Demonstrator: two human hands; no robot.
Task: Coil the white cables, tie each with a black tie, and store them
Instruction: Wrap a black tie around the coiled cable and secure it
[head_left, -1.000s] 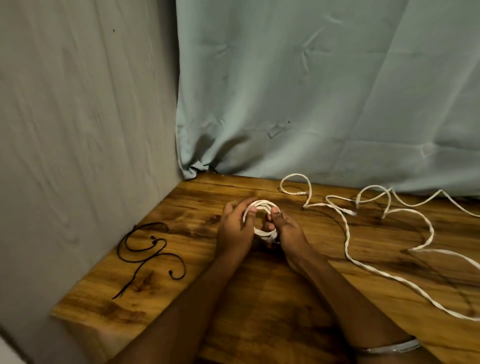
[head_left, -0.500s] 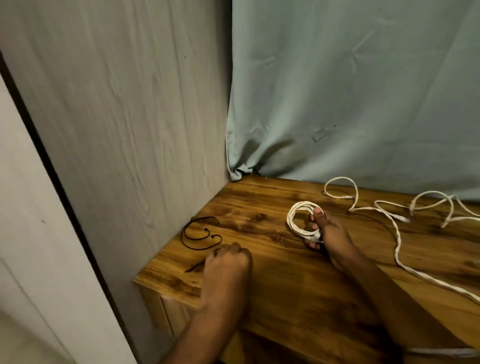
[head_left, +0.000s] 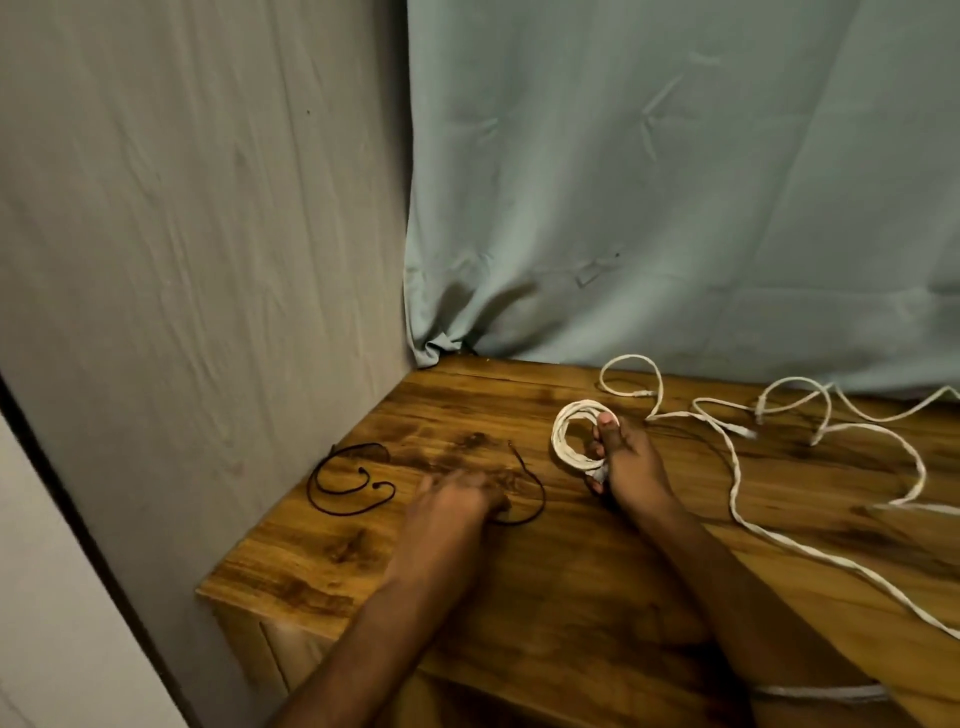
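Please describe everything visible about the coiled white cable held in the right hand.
The coiled white braided cable forms several round loops stacked into a small ring, tilted up off the brown wooden table. The right hand pinches its right side, thumb on top. No black tie binds it yet. It lies left of the loose white cables.

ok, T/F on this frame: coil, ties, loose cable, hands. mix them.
1. The right hand holds the coiled white cable. True.
2. The coil is already bound with a black tie. False: no tie shows on it.
3. The left hand is at a black tie on the wooden table. True.
4. Only one black tie is on the table. False: a second black tie lies near the wall.
5. All white cable is coiled. False: a loose white cable sprawls right of the coil.
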